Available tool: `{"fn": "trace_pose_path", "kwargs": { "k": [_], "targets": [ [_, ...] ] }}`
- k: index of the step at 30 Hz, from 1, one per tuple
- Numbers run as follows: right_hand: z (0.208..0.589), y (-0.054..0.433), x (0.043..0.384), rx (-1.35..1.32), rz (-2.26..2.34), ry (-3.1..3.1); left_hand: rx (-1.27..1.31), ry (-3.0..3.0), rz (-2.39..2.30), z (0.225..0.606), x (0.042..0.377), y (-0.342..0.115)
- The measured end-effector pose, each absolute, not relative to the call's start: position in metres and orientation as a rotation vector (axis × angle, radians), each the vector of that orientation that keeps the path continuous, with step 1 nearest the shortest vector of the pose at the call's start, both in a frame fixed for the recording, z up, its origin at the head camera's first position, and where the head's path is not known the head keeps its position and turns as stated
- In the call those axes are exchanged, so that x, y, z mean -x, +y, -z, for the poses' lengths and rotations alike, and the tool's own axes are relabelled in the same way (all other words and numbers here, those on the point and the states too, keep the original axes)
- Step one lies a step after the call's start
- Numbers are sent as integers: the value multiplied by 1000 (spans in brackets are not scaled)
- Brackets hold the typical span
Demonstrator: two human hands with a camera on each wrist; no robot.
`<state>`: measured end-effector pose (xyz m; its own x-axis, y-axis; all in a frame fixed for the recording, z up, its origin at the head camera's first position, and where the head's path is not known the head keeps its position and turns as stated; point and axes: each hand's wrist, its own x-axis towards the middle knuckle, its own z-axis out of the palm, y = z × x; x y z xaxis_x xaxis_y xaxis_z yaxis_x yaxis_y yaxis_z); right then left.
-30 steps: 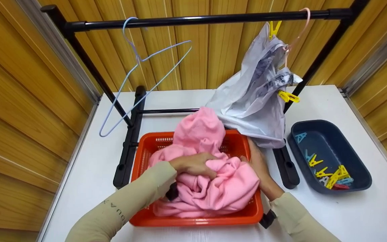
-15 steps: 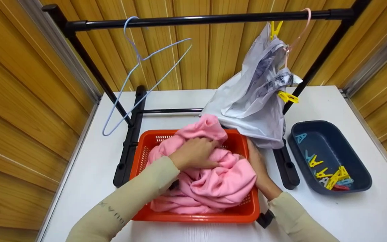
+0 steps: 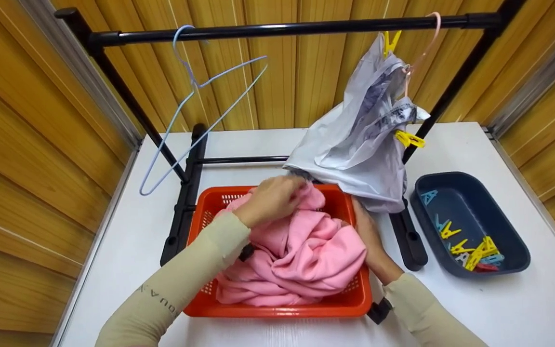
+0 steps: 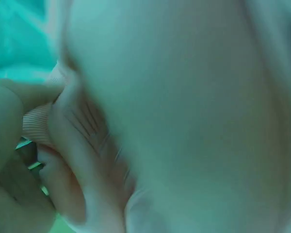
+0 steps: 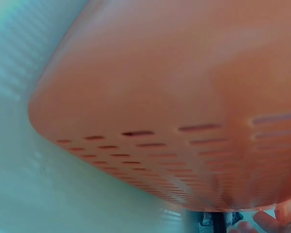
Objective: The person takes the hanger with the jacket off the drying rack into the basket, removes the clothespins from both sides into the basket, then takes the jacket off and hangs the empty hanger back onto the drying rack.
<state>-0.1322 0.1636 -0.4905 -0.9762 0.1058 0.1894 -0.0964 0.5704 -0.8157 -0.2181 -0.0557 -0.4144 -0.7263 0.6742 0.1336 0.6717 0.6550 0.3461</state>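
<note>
A soft pink garment lies bunched in a red-orange plastic basket. My left hand pinches a fold near the garment's far end; in the left wrist view its thumb and fingers are at a ribbed band, with blurred cloth filling much of the picture. My right hand grips the basket's right rim from outside. In the right wrist view the basket's slotted wall fills most of the picture, and a few fingertips show at the lower right corner.
A black rack's bar spans the back. From it hang a blue wire hanger and a pink hanger with a grey-white cloth held by yellow clips. A dark blue tub with several clothespins stands right.
My left hand has moved from the middle of the pink garment to its far end, and the raised far part is now lower. The right hand stays at the basket's rim.
</note>
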Motion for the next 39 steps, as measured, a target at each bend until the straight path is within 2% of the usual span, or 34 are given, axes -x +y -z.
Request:
{"fn": "trace_pose_path", "kwargs": {
  "k": [3, 9, 13, 20, 31, 39],
  "targets": [
    [491, 164, 135, 15, -1380, -2581, -1214, 2750, -573, 419, 205, -60],
    [491, 163, 138, 8, -1316, -2610, -1023, 2465, -287, 414, 170, -64],
    [492, 164, 138, 18, -1302, -2627, -1011, 2415, -33, 423, 156, -51],
    [493, 166, 138, 50, -1532, -2644, -983, 2431, 175, 447, 158, -34],
    [485, 177, 143, -29, -1641, -2693, -973, 2414, 177, 446, 170, -29],
    [476, 176, 139, 59, -1707, -2693, -955, 2425, 206, 446, 167, -28]
  ]
}}
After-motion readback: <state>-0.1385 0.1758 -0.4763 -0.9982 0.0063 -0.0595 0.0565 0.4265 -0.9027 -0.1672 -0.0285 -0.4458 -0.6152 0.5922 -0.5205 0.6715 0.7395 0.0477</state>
